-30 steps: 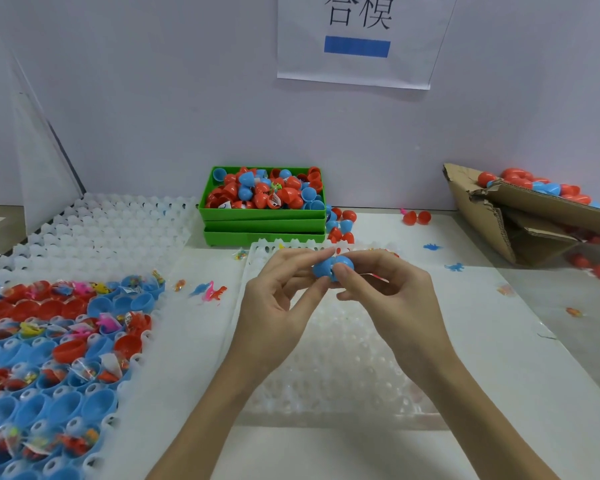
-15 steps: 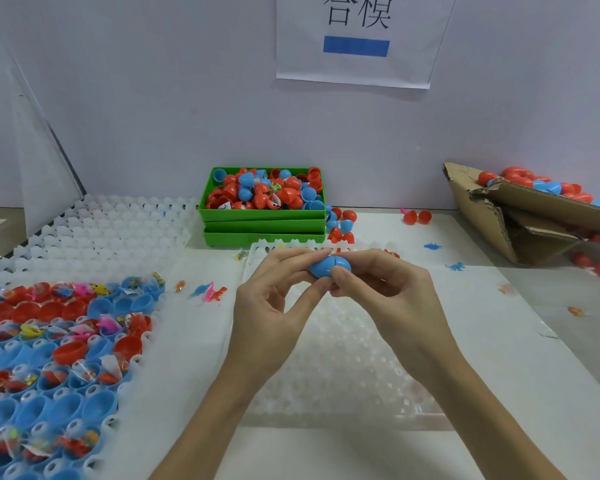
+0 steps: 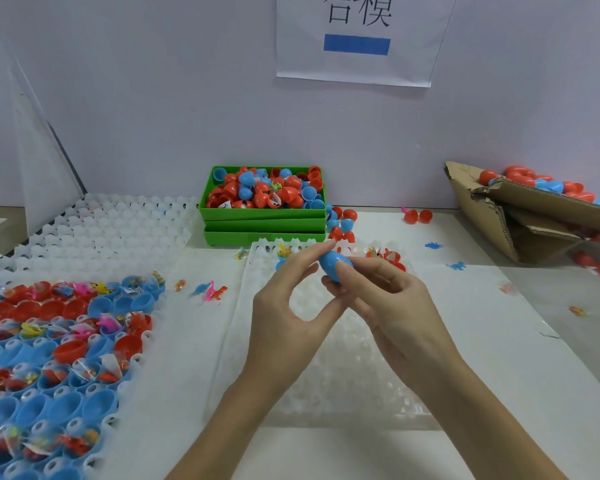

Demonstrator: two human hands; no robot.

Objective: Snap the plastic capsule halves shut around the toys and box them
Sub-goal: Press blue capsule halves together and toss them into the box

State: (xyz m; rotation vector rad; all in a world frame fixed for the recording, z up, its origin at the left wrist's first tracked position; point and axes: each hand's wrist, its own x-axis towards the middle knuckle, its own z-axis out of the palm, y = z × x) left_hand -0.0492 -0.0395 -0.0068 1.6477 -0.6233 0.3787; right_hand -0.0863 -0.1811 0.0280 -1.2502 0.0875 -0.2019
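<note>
A blue capsule [image 3: 334, 265] was held above the far edge of a clear tray [image 3: 343, 368] lying in the middle of the table [image 3: 520, 358]. The capsule was pinched by the right hand [image 3: 392, 306], thumb on its near side and fingers curled behind it. The left hand [image 3: 288, 306] was held just beside it with fingers gently bent; its forefinger tip was laid against the capsule's upper end and its thumb reached under the lower end, leaving an open loop between them. Whether the two halves were fully closed could not be told.

Toward the left edge of the table a white tray [image 3: 94, 237] was laid, its near part filled with blue and red halves [image 3: 63, 344], many holding bagged toys. Between the two trays a few loose toys [image 3: 210, 291] were scattered. At the far edge, against the wall, stacked green boxes [image 3: 264, 226] were set, the top one heaped with red and blue capsules [image 3: 267, 190]; more capsules were strewn just to the right of the stack. At the far right corner a torn carton [image 3: 499, 220] was tipped on its side, with capsules on and around it. A paper sign [image 3: 357, 39] was fixed to the wall above the boxes.
</note>
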